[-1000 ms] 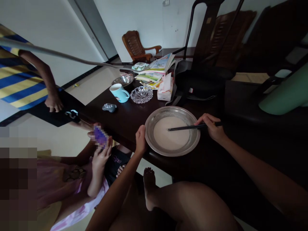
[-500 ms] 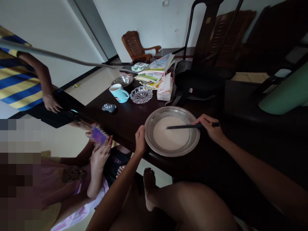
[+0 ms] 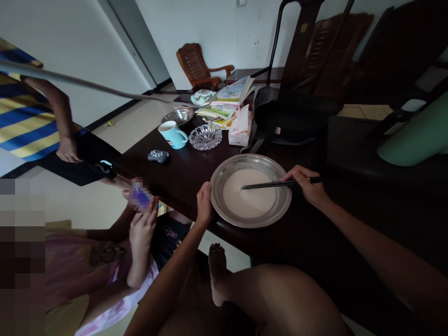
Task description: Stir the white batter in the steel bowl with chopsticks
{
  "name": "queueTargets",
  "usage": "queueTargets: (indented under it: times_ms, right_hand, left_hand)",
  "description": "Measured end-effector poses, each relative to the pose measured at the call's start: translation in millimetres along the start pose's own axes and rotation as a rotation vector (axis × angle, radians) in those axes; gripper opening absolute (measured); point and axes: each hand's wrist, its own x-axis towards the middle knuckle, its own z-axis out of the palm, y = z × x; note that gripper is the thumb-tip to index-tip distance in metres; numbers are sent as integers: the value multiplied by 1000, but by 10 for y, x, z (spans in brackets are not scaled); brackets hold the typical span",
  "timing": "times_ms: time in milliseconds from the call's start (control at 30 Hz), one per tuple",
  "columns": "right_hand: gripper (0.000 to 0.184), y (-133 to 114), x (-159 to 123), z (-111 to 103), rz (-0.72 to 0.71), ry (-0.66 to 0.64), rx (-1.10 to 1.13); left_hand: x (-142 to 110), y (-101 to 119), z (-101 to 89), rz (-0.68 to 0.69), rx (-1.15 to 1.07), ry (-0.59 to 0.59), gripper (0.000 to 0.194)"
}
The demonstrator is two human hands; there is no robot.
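metal bowl (image 3: 217, 196) holding whitish liquid (image 3: 247, 203); black chopsticks (image 3: 268, 185) dipped in

The black cloth (image 3: 164, 245) bears pinkish letters (image 3: 171, 233) reading "OR", partly legible.

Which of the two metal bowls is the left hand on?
The nearer metal bowl: the left hand holds its rim, and it contains pale liquid with black chopsticks dipped in. The farther metal bowl stands behind the light-blue mug, untouched.

Chopsticks (image 3: 268, 185), tips probably under liquid (image 3: 247, 205)
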Motion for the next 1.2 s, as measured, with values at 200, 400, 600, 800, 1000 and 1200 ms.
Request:
queueTargets:
  times_ms: [200, 400, 600, 800, 1000, 1200]
  right_hand:
    - [35, -26, -9, 4, 41, -24, 61]
    - [36, -18, 1, -11, 8, 76, 45]
    - [33, -6, 1, -2, -2, -34, -32]
    - [35, 17, -2, -1, 51, 72, 139]
    - [33, 25, -2, -11, -24, -2, -66]
    - [33, 25, -13, 5, 54, 16, 97]
  left_hand:
    - [-7, 20, -9, -10, 15, -4, 46]
    - [-11, 26, 7, -25, -1, 14, 45]
    - [-15, 23, 10, 5, 9, 7, 49]
    - [-16, 35, 15, 4, 14, -3, 49]
    - [-29, 64, 19, 0, 30, 3, 48]
    - [-12, 22, 1, -7, 2, 9, 47]
